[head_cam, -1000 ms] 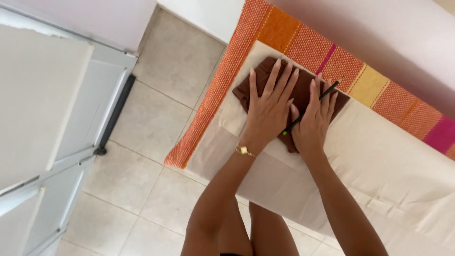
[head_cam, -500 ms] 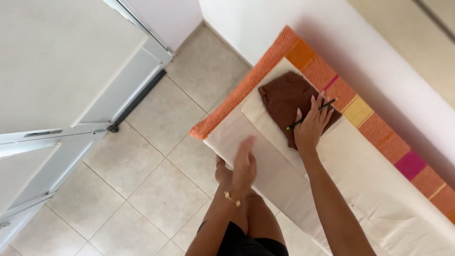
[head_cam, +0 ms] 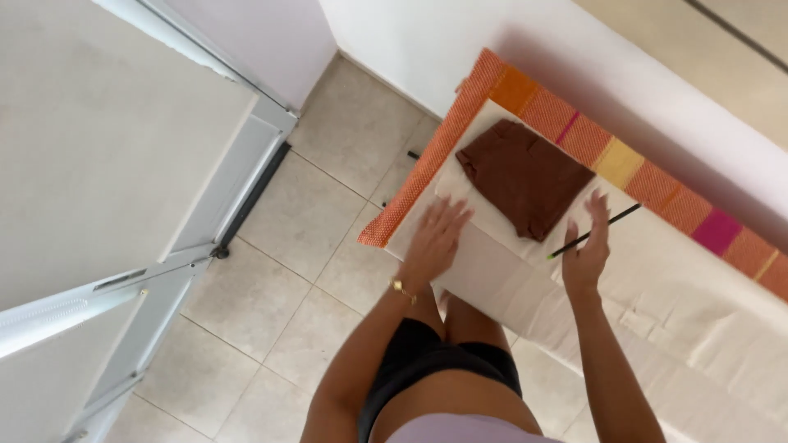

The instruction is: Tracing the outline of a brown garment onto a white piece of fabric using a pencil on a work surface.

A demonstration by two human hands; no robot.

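- Right hand (head_cam: 586,246): fingers spread loosely, thin dark pencil (head_cam: 594,230) held across them, just beside the right corner of the folded brown cloth (head_cam: 525,177).
- Left hand (head_cam: 435,238): fingers open and spread, holding nothing, over the cream sheet (head_cam: 509,271) near its left edge.
- Brown cloth: flat on the cream sheet, between both hands, apart from the left one.
- Under the sheet: orange woven striped blanket (head_cam: 427,172), tiled floor (head_cam: 312,221) beside.
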